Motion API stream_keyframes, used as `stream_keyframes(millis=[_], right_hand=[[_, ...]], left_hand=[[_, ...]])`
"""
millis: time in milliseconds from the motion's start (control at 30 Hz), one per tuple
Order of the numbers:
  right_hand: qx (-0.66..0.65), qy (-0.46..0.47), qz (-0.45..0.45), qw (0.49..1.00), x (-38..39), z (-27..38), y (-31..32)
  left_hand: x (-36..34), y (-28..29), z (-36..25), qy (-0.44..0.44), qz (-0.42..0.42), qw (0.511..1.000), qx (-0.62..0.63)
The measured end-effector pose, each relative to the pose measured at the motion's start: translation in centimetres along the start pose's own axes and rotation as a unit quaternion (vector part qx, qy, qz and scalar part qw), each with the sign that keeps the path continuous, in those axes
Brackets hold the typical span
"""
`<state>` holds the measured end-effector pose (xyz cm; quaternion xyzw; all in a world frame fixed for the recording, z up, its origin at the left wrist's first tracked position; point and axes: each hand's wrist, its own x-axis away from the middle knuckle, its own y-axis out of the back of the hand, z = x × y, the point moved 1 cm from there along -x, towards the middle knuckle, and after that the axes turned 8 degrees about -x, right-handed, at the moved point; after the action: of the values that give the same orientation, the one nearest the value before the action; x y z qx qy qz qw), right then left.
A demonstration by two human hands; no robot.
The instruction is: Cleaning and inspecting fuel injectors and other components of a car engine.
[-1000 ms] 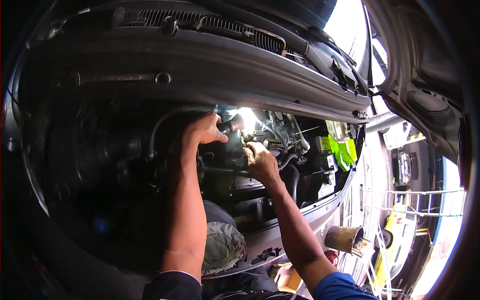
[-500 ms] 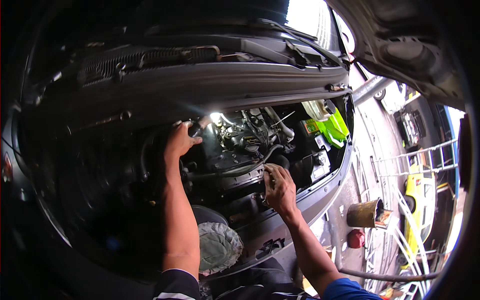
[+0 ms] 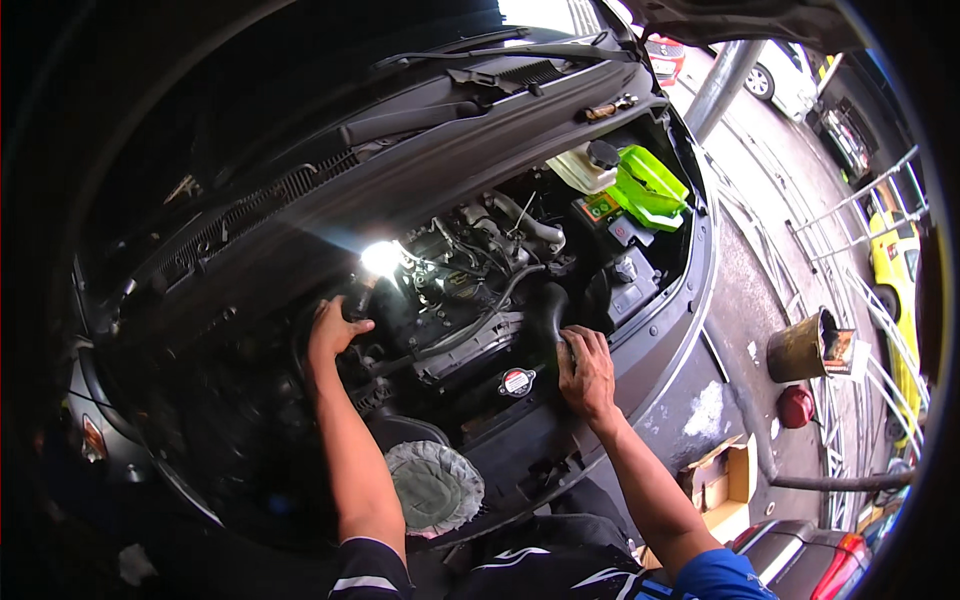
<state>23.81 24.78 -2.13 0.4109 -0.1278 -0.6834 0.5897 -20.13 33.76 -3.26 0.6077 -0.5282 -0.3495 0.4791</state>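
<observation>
My left hand point(image 3: 336, 326) is closed on a dark flashlight point(image 3: 364, 294), whose bright lamp shines over the engine point(image 3: 455, 282) in the open bay. My right hand point(image 3: 587, 368) is at the front of the bay, its fingers bent and together against the lower end of a thick black hose point(image 3: 543, 312); what they grip is hidden. Left of it sits a round radiator cap point(image 3: 516, 382). A round grey cloth-covered pad point(image 3: 433, 488) lies at the front edge between my forearms.
A green plastic tray point(image 3: 648, 188) lies beside the translucent reservoir point(image 3: 577, 168). The raised hood point(image 3: 745, 20) is overhead. Right of the car are a metal bucket point(image 3: 798, 345), red container point(image 3: 795, 406), cardboard box point(image 3: 725, 480), white metal frames point(image 3: 850, 230) and yellow vehicle point(image 3: 890, 275).
My view has swung, showing more floor and bumper. My right hand has moved from the engine's middle to the front hose. My left hand still holds the flashlight, now lower in view.
</observation>
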Motion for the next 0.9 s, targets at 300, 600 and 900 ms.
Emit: stream_keyframes(millis=[300, 600, 900], right_hand=[[0.04, 0.013, -0.048, 0.998, 0.8, -1.5, 1.8], [-0.037, 0.036, -0.05, 0.997, 1.6, -2.5, -0.6], [-0.011, 0.024, -0.12, 0.992, 2.9, -4.4, -0.3]], left_hand=[[1.3, -4.5, -13.5, -0.098, -0.093, 0.991, 0.013], [-10.1, -14.4, -2.8, -0.191, -0.11, 0.951, -0.218], [-7.5, -13.2, -16.2, -0.079, -0.03, 0.943, -0.323]])
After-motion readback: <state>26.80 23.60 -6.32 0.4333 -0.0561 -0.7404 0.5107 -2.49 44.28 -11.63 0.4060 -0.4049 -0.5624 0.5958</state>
